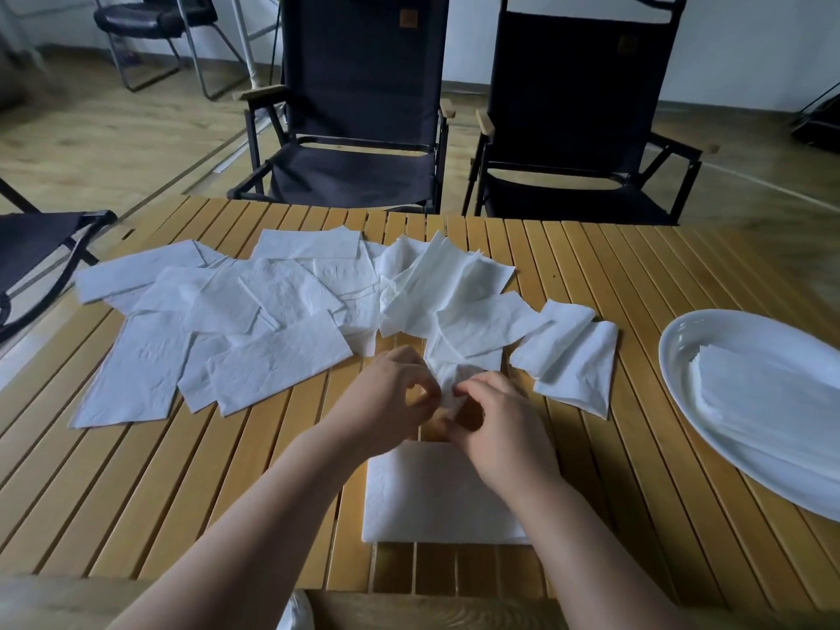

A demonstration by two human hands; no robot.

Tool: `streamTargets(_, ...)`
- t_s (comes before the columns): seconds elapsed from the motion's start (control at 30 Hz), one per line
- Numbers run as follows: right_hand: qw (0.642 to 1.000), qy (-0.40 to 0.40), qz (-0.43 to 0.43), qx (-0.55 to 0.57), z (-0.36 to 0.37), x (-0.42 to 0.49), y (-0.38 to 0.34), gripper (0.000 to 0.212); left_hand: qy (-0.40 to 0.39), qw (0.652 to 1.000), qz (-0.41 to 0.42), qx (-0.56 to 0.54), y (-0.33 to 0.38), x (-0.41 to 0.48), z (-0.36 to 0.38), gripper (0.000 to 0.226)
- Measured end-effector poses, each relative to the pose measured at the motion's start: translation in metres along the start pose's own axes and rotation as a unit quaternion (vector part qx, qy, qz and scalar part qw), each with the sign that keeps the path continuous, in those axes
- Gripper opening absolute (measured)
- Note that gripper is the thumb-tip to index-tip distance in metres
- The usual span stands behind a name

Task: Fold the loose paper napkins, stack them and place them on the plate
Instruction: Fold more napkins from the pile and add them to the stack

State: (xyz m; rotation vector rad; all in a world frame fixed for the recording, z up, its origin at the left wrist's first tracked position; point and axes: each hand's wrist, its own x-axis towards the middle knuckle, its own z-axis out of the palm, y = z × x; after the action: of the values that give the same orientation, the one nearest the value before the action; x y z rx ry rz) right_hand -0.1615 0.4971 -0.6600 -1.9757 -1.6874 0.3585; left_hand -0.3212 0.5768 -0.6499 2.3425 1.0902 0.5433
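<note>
Several loose white paper napkins (254, 320) lie spread across the far half of the wooden slat table (191, 484). My left hand (386, 397) and my right hand (495, 425) meet at the table's middle, each pinching the near end of one crumpled napkin (459, 370) from the pile. Just in front of me lies a flat stack of folded napkins (427, 497), partly under my right wrist. At the right edge sits a white oval plate (682, 356) holding several folded napkins (768, 402).
Two dark folding chairs (359, 115) (582, 120) stand behind the table's far edge. Part of another dark chair (36, 252) shows at the left. Bare table slats lie between the pile and the plate.
</note>
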Motion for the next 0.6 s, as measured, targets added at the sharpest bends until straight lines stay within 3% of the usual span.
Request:
streamTargets(0.1, 0.998, 0.055, -0.031, 0.005, -0.004, -0.001, -0.005, 0.021, 0.001, 0.999, 0.000, -0.043, 0.005, -0.003, -0.008, 0.005)
streamTargets(0.2, 0.994, 0.085, -0.035, 0.055, -0.008, 0.000, -0.007, 0.006, -0.033, 0.995, 0.017, -0.095, 0.004, -0.007, -0.018, 0.023)
streamTargets(0.3, 0.980, 0.067, -0.012, 0.184, -0.016, -0.003, -0.011, 0.006, -0.054, 0.987, 0.004, -0.152, -0.002, -0.011, -0.029, 0.056)
streamTargets(0.37, 0.957, 0.036, 0.024, 0.287, -0.023, -0.005, -0.014, 0.010, -0.069, 0.988, -0.016, -0.138, -0.008, -0.011, -0.031, 0.062)
streamTargets(0.5, 0.912, 0.041, 0.082, 0.400, -0.034, -0.004, -0.018, 0.017, -0.045, 0.994, -0.059, -0.081, -0.016, -0.008, -0.028, 0.026)
streamTargets(0.6, 0.881, 0.054, 0.164, 0.441, -0.039, -0.001, -0.015, 0.032, -0.024, 0.988, -0.106, -0.114, -0.017, -0.008, -0.034, 0.007)
